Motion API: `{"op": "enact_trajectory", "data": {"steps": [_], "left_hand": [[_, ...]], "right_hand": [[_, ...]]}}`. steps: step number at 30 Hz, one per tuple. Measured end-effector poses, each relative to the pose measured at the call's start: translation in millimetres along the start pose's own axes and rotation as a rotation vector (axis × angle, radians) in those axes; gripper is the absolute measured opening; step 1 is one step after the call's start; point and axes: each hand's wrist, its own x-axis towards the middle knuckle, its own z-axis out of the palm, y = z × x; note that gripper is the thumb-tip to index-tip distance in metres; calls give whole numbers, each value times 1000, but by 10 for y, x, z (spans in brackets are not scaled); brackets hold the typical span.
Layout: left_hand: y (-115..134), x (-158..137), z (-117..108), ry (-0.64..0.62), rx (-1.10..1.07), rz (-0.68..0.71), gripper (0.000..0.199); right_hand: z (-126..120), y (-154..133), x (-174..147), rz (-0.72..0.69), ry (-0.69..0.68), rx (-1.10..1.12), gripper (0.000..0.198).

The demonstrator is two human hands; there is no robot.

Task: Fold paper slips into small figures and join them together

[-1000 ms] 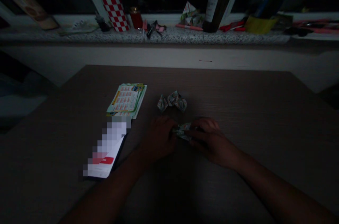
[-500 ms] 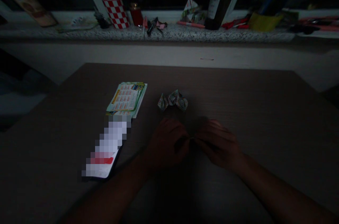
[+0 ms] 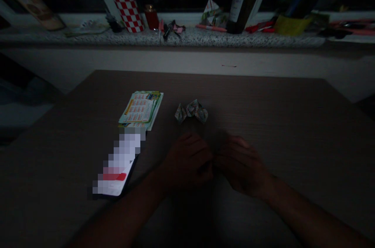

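My left hand and my right hand meet low over the middle of the table, both with fingers closed in a pinch. Their fingertips almost touch, and dark shadow hides what lies between them. Half a second ago a thin, pale-edged piece showed there. Just beyond my hands stand small folded paper shapes, printed in several colours. One folded piece sits at their left end.
Left of my hands lie a stack of printed calendar cards and a lit phone, its screen partly pixelated. Behind the wooden table, a speckled windowsill carries a red-checked tube, a dark pouch and a yellow container.
Both hands have shifted slightly nearer to me and closer together. The thin piece between the fingertips has gone out of sight. The folded papers, cards and phone have stayed put.
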Motion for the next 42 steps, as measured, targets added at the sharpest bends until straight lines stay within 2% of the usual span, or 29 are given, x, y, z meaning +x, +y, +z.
{"op": "enact_trajectory", "data": {"steps": [6,12,18,22,26,32,35,37,39,42], "left_hand": [[-13,-6,-33,15,-14,29,4],[-40,-29,-17,-43,-24,65,4],[-31,3,-51,26,-81,84,6],[-41,19,-73,39,-100,48,7],[-66,2,-103,65,-105,18,7],[-166,-64,-136,102,-73,-130,6],[-202,-82,-132,133,-91,-195,2],[-203,-87,-116,151,-105,-235,2],[-183,-90,-90,153,-114,-239,3],[-133,-89,-44,91,-111,-235,11]], "right_hand": [[10,-6,-7,7,-7,-26,15],[5,-48,-8,-28,-41,-94,17],[-9,-99,-22,-69,146,-93,19],[-41,-113,-1,-62,243,-42,21],[-102,-155,48,17,285,-30,18],[-149,-151,77,123,428,14,22],[-104,-94,50,231,515,23,23],[-52,-45,36,276,502,38,21],[7,8,33,325,430,69,16],[80,85,40,391,294,72,14]]}}
